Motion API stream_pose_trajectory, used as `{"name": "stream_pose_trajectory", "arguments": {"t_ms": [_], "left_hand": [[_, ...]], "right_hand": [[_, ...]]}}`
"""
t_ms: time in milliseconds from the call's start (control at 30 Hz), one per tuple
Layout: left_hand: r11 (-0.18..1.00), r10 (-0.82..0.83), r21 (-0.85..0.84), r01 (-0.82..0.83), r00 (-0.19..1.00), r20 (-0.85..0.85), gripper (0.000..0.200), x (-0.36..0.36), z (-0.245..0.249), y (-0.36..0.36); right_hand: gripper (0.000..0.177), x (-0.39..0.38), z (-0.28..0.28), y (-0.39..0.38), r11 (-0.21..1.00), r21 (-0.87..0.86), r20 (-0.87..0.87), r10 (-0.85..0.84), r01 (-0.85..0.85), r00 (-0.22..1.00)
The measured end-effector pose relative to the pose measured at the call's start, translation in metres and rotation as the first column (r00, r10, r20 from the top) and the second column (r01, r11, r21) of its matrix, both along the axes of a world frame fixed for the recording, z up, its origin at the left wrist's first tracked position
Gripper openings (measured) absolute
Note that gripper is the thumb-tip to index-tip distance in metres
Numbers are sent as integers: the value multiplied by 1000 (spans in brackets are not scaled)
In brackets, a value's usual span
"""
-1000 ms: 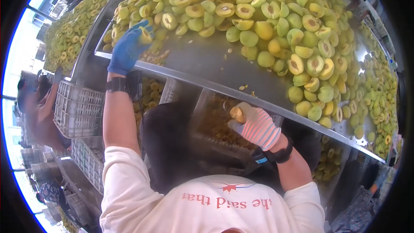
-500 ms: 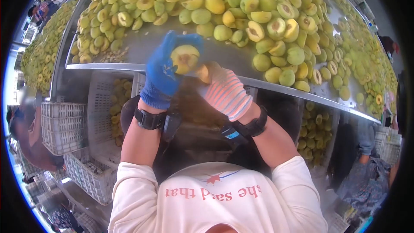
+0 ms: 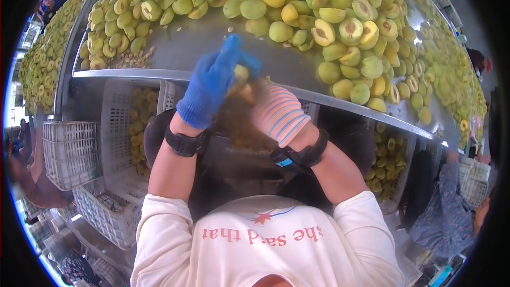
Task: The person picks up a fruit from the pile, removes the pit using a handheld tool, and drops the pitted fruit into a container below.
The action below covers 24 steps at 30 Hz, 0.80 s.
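And here, just above centre toward twelve o'clock, the two gloved hands meet over the near metal edge. The left hand point(image 3: 212, 79), in a bright blue knitted glove, has its fingers wrapped around a small yellow-green piece of fruit point(image 3: 241, 73). The right hand point(image 3: 280, 114), in a pink, white and blue striped glove, comes in from about one o'clock, fingers bent toward the fruit. A blurred tan object point(image 3: 247, 94) sits between the two hands, and whether the right grips it, I cannot tell (everything there is a smear!).

Beyond them slopes the grey metal tabletop point(image 3: 191, 42), and what a heap of yellow-green halved fruit point(image 3: 340, 26), sweeping from ten o'clock around to three, many cut faces turned up. Small pale bits point(image 3: 133, 58) lie scattered at ten o'clock, beside the fruit.

Below the rim, a pale plastic crate point(image 3: 119, 106) holds more fruit toward nine o'clock; a white slatted crate point(image 3: 71, 154) stands farther out that way. Another batch of fruit point(image 3: 387, 165) shows between three and four. At four o'clock, a person in dark patterned clothing point(image 3: 443, 212); both wrists here wear black bands point(image 3: 183, 143).
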<state>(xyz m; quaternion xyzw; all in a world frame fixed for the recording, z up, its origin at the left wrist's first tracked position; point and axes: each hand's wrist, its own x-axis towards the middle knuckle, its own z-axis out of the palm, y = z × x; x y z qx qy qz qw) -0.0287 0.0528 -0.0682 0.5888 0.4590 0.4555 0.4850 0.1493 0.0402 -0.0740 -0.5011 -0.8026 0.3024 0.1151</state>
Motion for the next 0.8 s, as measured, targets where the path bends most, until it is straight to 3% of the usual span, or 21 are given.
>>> {"name": "stream_pose_trajectory", "arguments": {"t_ms": [100,200,233,267,367,467,567,667,800], "left_hand": [[977,92,188,-101,994,59,42,18,18,-5],[963,141,210,-170,979,148,43,34,19,-5],[986,86,134,-104,987,133,45,26,10,-4],[998,33,55,-40,992,123,47,20,5,-3],[981,-56,-165,105,959,279,48,19,17,4],[968,216,58,-242,934,286,49,43,15,-6],[982,109,-174,-73,972,206,51,34,2,-2],[994,26,-107,-22,999,37,55,32,9,8],[990,5,-138,2,999,54,58,31,12,3]], "right_hand": [[20,6,-28,13,884,409,57,221,-225,974],[31,-3,-12,9,798,378,235,408,-470,882],[31,-3,-8,8,917,140,-24,381,-374,924],[30,-1,-6,6,941,-134,-263,269,-311,927],[27,10,9,6,790,-548,-538,-83,-273,839],[22,8,-13,5,766,-587,-544,-133,-262,829],[36,-1,-24,4,792,-558,-454,-39,-249,890],[34,1,1,6,695,-662,-474,-97,-282,875],[29,2,-21,6,711,-607,-539,-40,-355,842]]}}
